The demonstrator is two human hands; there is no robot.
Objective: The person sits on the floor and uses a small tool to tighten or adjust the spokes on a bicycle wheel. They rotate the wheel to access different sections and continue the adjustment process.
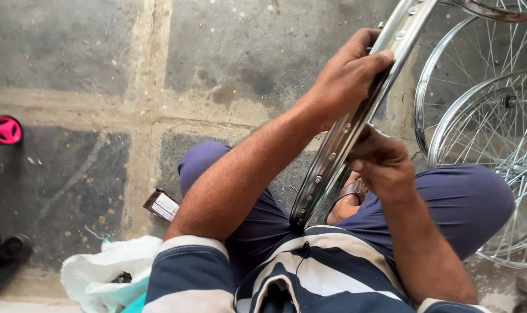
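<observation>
A shiny metal bicycle wheel rim (333, 152) runs from my lap up to the top right, its spoke nipples showing along the inner face. My left hand (347, 75) grips the rim from the left, thumb over its edge. My right hand (382, 162) is closed around the rim from the right side, slightly lower down. I sit with knees apart in dark blue trousers and a blue-and-white striped shirt. A sandalled foot (347, 203) shows behind the rim.
Two spoked bicycle wheels (484, 122) lie on the ground at the right. A small box (162, 204) and a white plastic bag (110, 272) lie on the stone floor at left. A pink-hubbed small wheel (4, 130) and black wheels (5, 250) sit at the left edge.
</observation>
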